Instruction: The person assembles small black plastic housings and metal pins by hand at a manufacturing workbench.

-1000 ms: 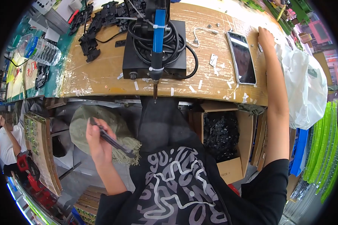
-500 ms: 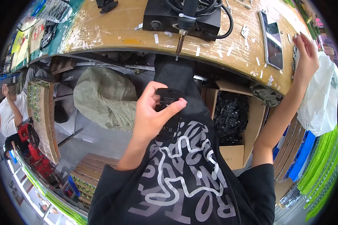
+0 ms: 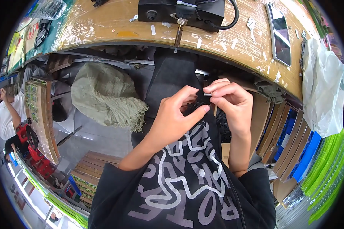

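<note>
My left hand (image 3: 176, 116) is closed around a small black plastic part (image 3: 192, 105), held low in front of my chest; the fingers hide much of it. Just to its right, my right hand (image 3: 236, 107) pinches a small thin silvery metal piece (image 3: 208, 94) between thumb and fingers. The metal piece points toward the black part, and whether they touch is unclear. Above the hands, a soldering iron (image 3: 178, 36) with a metal tip sticks out past the table's near edge.
On the wooden table (image 3: 103, 28) are a black box (image 3: 214, 17) with a cable, a phone (image 3: 279, 36) and white scraps. A carton (image 3: 259, 118) of black parts sits below, partly hidden. A white plastic bag (image 3: 321, 87) hangs right. Greenish cloth (image 3: 103, 91) lies left. Another person (image 3: 9, 118) sits far left.
My right hand has come from the table's right side, near the phone, to beside the left hand, now with a small metal piece. The left hand has shifted slightly right and down.
</note>
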The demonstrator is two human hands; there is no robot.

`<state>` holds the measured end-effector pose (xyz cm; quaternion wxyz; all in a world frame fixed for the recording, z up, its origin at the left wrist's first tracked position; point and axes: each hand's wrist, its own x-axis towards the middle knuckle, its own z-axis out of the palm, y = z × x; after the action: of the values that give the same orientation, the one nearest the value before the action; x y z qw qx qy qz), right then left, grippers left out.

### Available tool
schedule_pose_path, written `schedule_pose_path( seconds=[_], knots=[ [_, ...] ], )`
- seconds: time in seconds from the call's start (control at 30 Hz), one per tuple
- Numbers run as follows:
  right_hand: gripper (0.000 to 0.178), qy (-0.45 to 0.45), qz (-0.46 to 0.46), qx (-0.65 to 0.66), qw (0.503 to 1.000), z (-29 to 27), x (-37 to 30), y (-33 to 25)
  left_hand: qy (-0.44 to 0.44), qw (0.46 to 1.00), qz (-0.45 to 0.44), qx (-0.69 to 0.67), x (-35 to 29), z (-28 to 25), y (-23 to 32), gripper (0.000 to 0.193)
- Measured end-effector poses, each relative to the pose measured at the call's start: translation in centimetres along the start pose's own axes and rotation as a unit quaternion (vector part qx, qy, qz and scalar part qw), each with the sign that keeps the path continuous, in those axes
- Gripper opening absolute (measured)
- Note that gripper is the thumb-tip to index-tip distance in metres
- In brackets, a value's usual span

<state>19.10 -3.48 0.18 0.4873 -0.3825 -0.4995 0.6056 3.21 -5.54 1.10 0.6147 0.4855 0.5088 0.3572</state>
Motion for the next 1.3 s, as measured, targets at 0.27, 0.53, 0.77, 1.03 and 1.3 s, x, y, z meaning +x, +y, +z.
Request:
schedule_pose_path(
  seconds=[0.27, 0.53, 0.77, 1.03, 1.3],
  knots=[
    [0.012, 0.005, 0.043, 0.063, 0.997, 0.0, -0.4, 0.8, 0.010, 0.999, 0.030, 0.008, 0.0, 0.1, 0.0, 0.025],
    [0.009, 0.004, 0.119, 0.049, 0.992, 0.2, -0.3, 0.1, 0.013, 0.988, 0.088, 0.123, -0.2, -0.1, -0.1, 0.022],
    [0.009, 0.063, 0.120, -0.073, 0.988, 2.1, -0.4, -0.3, 0.038, 0.982, 0.092, 0.158, -0.2, -0.1, -0.4, 0.020],
    [0.010, -0.098, 0.017, -0.050, 0.994, 0.2, 0.2, 0.5, -0.152, 0.956, -0.116, -0.224, 1.3, -3.5, -2.7, 0.026],
    [0.011, -0.116, 0.089, 0.117, 0.982, 1.4, 1.2, 2.4, -0.190, 0.858, -0.135, -0.458, 1.2, -3.0, -4.1, 0.025]
  ],
)
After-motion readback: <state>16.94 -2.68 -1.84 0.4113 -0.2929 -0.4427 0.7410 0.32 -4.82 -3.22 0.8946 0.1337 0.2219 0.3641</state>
